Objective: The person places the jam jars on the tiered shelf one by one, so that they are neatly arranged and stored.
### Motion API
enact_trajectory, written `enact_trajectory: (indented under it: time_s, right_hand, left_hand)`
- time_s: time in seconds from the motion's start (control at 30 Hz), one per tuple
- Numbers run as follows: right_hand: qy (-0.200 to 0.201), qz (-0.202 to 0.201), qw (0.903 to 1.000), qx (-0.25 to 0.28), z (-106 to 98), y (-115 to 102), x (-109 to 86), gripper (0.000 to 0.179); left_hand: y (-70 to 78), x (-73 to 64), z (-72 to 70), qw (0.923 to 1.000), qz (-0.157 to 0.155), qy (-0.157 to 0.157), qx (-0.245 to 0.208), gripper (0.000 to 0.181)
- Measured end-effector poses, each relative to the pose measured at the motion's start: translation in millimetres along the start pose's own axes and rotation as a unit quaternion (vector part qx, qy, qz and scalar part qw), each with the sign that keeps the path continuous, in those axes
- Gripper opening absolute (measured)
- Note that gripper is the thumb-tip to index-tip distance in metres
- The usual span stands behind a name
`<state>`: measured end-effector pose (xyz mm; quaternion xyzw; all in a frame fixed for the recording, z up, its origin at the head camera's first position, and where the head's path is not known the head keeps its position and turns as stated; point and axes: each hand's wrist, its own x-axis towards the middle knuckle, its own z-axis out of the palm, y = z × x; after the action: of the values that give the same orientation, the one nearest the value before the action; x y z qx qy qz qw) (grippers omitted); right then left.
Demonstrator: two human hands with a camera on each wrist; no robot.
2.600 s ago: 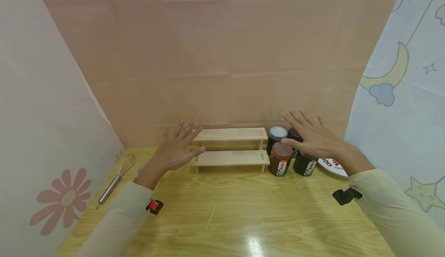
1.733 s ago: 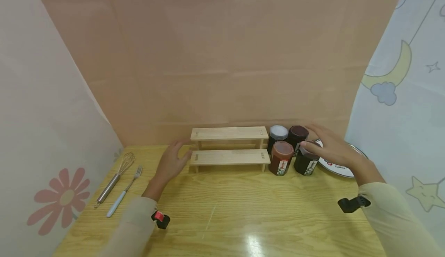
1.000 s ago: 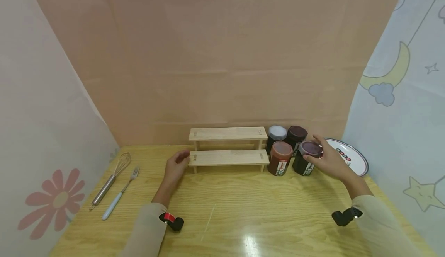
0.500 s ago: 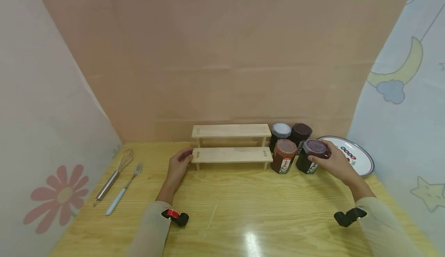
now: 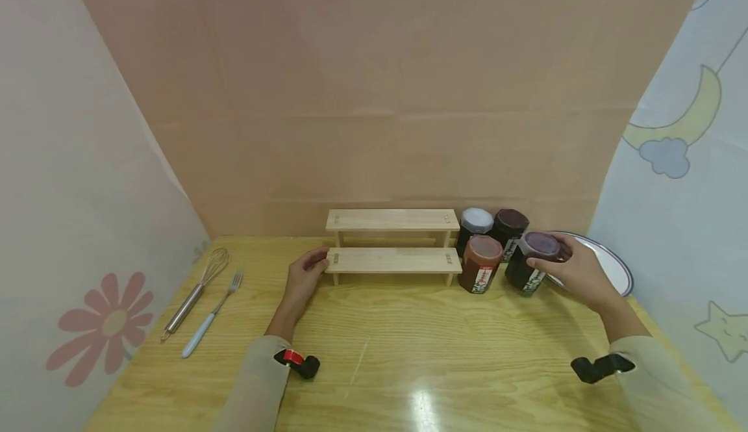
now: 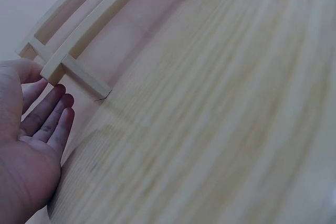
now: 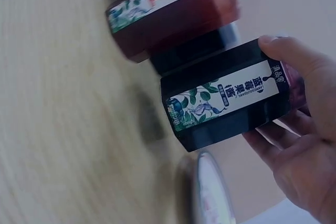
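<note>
My right hand (image 5: 584,275) grips a dark blueberry jam jar (image 7: 220,100) near its purple lid (image 5: 540,243), thumb on one side and fingers on the other. In the right wrist view the jar's base seems slightly off the table, with a shadow beside it. At the left end of the two-tier wooden rack (image 5: 393,260), my left hand (image 5: 302,281) pinches the lower board between thumb and index finger; its other fingers (image 6: 50,116) extend below the board. A red-brown jam jar (image 5: 481,266) stands between rack and held jar.
Behind stand a white-lidded jar (image 5: 476,221) and a dark-lidded jar (image 5: 510,223). A white plate (image 5: 621,269) lies right of the jars, partly hidden by my hand. A whisk (image 5: 189,305) and a fork (image 5: 204,329) lie at left. Fabric walls enclose the back and sides.
Both hands came down from above the table. My left hand took hold of the rack's lower board; my right hand closed round the front dark jar and moved it slightly right.
</note>
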<state>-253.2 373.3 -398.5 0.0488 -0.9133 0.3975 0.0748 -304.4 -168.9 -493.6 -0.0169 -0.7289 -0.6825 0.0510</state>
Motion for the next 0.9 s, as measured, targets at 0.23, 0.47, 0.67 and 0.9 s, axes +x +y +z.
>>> enact_trajectory:
  time_s: [0.23, 0.47, 0.67, 0.9]
  right_hand:
    - [0.022, -0.004, 0.9996, 0.017, -27.1, -36.7, 4.7, 0.074]
    - [0.031, -0.001, 0.9993, 0.020, -35.3, -87.7, 25.1, 0.080]
    - [0.009, -0.005, 0.9990, 0.042, -17.3, -127.0, 46.8, 0.080]
    - [-0.015, -0.022, 0.9980, 0.057, 20.7, -155.5, 67.7, 0.085]
  left_hand:
    - [0.3, -0.3, -2.6, 1.0000, -0.003, 0.008, 0.004, 0.035]
    - [-1.0, 0.0, -4.8, 0.9999, -0.002, 0.013, 0.005, 0.036]
    - [-2.9, 0.6, -4.0, 0.9999, 0.009, 0.011, 0.000, 0.036]
    - [-3.4, 2.5, 1.7, 0.9997, 0.024, -0.003, -0.002, 0.037]
